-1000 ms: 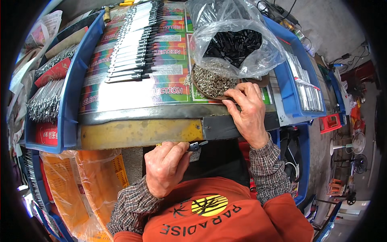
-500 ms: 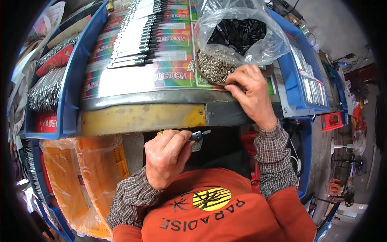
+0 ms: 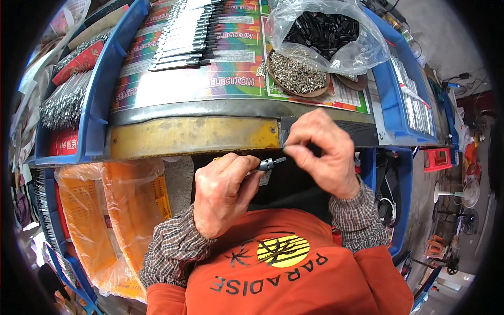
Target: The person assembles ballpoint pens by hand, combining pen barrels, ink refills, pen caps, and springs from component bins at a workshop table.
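Observation:
My left hand (image 3: pixel 223 194) is closed on a small dark part (image 3: pixel 266 164) with holes in its body and a thin metal tip pointing right. It is held just off the table's front edge. My right hand (image 3: pixel 325 152) has thumb and forefinger pinched together beside that tip; whatever they hold is too small to make out. Beyond the right hand, small metal pins (image 3: pixel 296 72) fill a shallow brown dish (image 3: pixel 310 95). Behind it stands a clear plastic bag (image 3: pixel 365 50) of black plastic pieces (image 3: pixel 321 34).
A row of slim silver-and-black tools (image 3: pixel 184 39) lies on the table's printed sheet. Blue bins of metal parts flank it, one left (image 3: pixel 102 97) and one right (image 3: pixel 391 102). A plastic-wrapped orange crate (image 3: pixel 126 210) sits below the table edge (image 3: pixel 194 137) at left.
My right hand has left the dish of pins and come back toward me, close to the part in my left hand. The left hand still grips that part, now slightly higher in view.

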The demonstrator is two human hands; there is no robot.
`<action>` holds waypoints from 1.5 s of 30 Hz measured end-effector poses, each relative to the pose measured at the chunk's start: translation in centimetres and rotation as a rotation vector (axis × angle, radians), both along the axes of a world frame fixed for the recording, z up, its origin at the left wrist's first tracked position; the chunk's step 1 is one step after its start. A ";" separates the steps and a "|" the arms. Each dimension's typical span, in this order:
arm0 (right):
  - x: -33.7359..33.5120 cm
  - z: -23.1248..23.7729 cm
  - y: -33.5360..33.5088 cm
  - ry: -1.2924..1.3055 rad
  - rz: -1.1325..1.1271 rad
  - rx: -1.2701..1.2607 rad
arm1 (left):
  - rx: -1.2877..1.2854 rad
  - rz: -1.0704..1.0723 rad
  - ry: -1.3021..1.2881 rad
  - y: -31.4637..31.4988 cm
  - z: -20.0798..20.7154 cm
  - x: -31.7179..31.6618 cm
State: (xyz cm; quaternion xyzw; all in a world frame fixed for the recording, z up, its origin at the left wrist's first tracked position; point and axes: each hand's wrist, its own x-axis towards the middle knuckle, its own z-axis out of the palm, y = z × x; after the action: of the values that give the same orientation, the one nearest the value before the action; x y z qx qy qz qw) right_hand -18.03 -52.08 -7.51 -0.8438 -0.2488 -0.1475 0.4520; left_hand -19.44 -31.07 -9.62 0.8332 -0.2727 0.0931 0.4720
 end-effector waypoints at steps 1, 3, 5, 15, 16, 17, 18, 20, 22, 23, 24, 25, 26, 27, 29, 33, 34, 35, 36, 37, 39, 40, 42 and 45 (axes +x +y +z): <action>-0.3 -0.1 0.4 -0.009 0.034 0.005 | 0.001 -0.003 0.001 0.0 0.0 -0.1; -1.0 -0.4 1.1 0.001 0.070 0.019 | 0.023 -0.008 0.039 -0.1 0.2 -0.2; -1.2 -0.6 1.2 -0.014 0.061 0.011 | 0.026 -0.011 0.026 -0.1 0.3 -0.3; -1.8 -0.7 1.5 -0.104 0.046 -0.099 | 0.035 -0.010 -0.070 -0.4 0.0 -0.5; -1.8 -0.7 1.6 -0.104 0.046 -0.099 | 0.035 -0.010 -0.070 -0.5 -0.1 -0.5; -1.9 -0.7 1.6 -0.143 0.039 -0.139 | 0.067 -0.010 -0.088 -0.5 -0.2 -0.5; -1.9 -0.7 1.7 -0.182 0.034 -0.179 | 0.099 -0.009 -0.105 -0.5 -0.2 -0.5; -2.2 -0.9 1.9 -0.224 0.017 -0.221 | 0.109 -0.005 -0.118 -0.5 -0.2 -0.6; -2.4 -1.3 1.9 -0.271 -0.001 -0.266 | 0.117 -0.003 -0.135 -0.4 -0.3 -0.5; -2.6 -1.5 1.8 -0.319 -0.010 -0.318 | 0.117 -0.003 -0.141 -0.4 -0.3 -0.5; -2.7 -1.6 1.8 -0.369 -0.020 -0.372 | 0.117 -0.002 -0.148 -0.4 -0.4 -0.5; -2.9 -1.6 1.9 -0.397 -0.014 -0.393 | 0.114 0.000 -0.156 -0.5 -0.5 -0.5; -3.1 -1.9 1.9 -0.463 -0.027 -0.430 | 0.117 0.007 -0.180 -0.5 -0.6 -0.5; -3.2 -2.0 2.0 -0.495 -0.028 -0.454 | 0.120 0.014 -0.204 -0.6 -0.7 -0.5; -3.3 -2.5 2.0 -0.556 -0.034 -0.483 | 0.120 0.022 -0.213 -0.8 -1.1 -0.5; -3.2 -2.4 2.0 -0.566 -0.047 -0.531 | 0.133 0.040 -0.237 -0.8 -1.3 -0.3; -3.1 -2.5 2.1 -0.574 -0.058 -0.528 | 0.139 0.049 -0.245 -0.8 -1.3 -0.2; -3.1 -2.6 2.1 -0.581 -0.070 -0.524 | 0.140 0.048 -0.240 -0.9 -1.4 -0.2; -2.9 -2.7 2.0 -0.578 -0.068 -0.523 | 0.127 0.050 -0.253 -0.9 -1.4 0.0; -2.7 -2.8 1.8 -0.590 -0.060 -0.528 | 0.114 0.053 -0.266 -0.9 -1.4 0.0; -2.7 -3.1 1.7 -0.607 -0.056 -0.530 | 0.110 0.056 -0.265 -0.9 -1.4 0.0; -2.8 -3.2 1.7 -0.604 -0.056 -0.530 | 0.106 0.059 -0.267 -0.9 -1.4 0.0; -3.2 -3.3 1.8 -0.587 -0.076 -0.502 | 0.104 0.048 -0.263 -0.9 -1.3 -0.1; -3.6 -2.7 2.2 -0.405 -0.087 -0.305 | 0.098 0.033 -0.261 -1.1 -1.2 -0.2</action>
State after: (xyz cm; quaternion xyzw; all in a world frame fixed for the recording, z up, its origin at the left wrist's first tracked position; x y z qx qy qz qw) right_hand -21.61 -49.91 -10.19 -0.8656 -0.3169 -0.2934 0.2535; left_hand -19.63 -32.12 -10.83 0.8404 -0.3221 0.1951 0.3898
